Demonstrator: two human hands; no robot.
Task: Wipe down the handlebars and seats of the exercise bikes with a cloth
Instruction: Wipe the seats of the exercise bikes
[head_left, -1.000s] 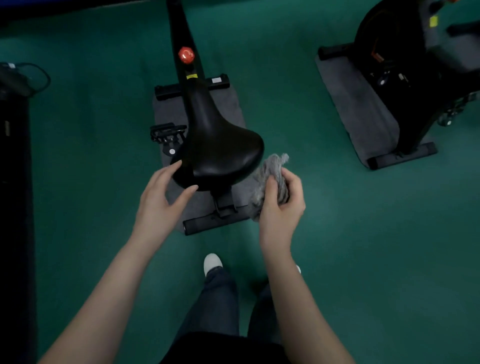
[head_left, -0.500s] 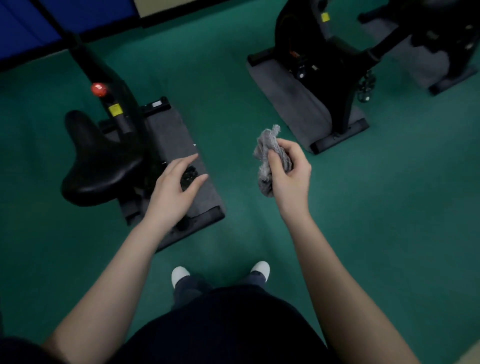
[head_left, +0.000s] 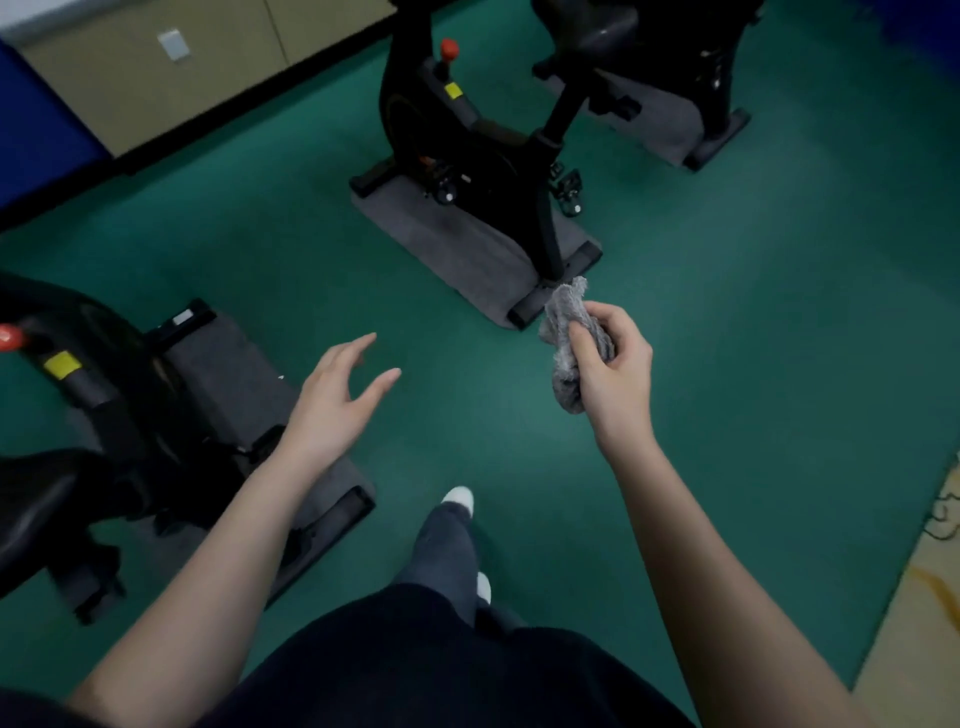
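View has swung from the lower-left seat (head_left: 31, 499) toward the upper-centre bike (head_left: 483, 145). With left hand (head_left: 332, 400) splayed and empty, right hand (head_left: 615, 374) clamps the cloth (head_left: 566, 325): spread it before wiping.

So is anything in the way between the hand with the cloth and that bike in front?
Nothing visible. The right hand grips the cloth, and only bare green floor lies between it and the middle bike.

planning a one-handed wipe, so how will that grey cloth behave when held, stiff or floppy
Probably floppy: the grey cloth bunches and droops below the right hand. Likely light, since one hand carries it. Its fuzzy surface suggests it will not slip easily.
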